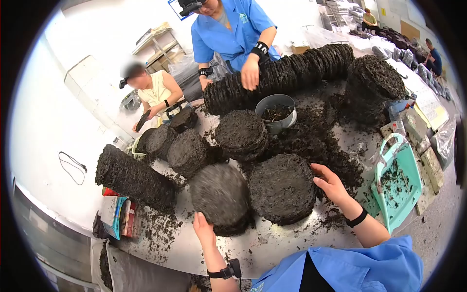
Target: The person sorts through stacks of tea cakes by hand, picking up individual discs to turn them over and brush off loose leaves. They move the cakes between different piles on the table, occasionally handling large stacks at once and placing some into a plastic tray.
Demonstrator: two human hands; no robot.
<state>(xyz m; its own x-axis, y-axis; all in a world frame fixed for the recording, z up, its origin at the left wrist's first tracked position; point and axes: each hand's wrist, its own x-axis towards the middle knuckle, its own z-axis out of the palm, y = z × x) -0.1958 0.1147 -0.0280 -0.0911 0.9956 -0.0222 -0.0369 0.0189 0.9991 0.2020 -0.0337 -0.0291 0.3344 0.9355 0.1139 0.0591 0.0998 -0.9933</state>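
A dark round cake of pressed, leafy-looking material [219, 192] is smeared by motion, above another cake at the near middle of the table. My left hand [204, 231] grips its near left rim, with the thumb up and the other fingers partly hidden beneath. To its right stands a low stack of similar cakes [282, 190]. My right hand [332, 185] is at the stack's right edge, fingers stretched out and apart, holding nothing.
Dark crumbs lie across the table [194, 253]. A grey bucket [279, 125] stands behind the stack, a turquoise dustpan [406, 187] at right. A long row of cakes [287, 73] lies under a co-worker's hand [250, 73]. Another person [158, 92] sits at left.
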